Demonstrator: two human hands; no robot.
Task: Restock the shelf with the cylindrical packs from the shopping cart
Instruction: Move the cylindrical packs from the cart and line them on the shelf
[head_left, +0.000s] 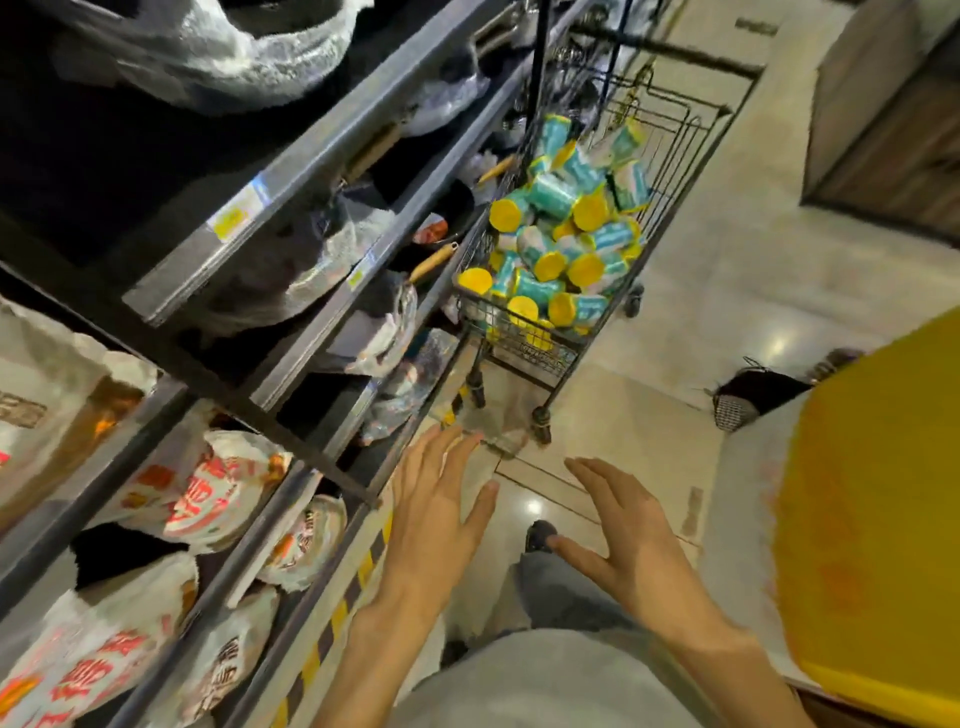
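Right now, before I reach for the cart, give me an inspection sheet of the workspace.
Surface: glossy tiled floor; dark metal shelf on the left.
Job's things: cylindrical packs, teal with yellow ends, heaped in the shopping cart.
Clutter: bagged goods on the lower shelves; dark bag on the floor.
Hands: left hand and right hand open, fingers spread, holding nothing.
Cables: nothing seen.
Surroundings: yellow bin at right.
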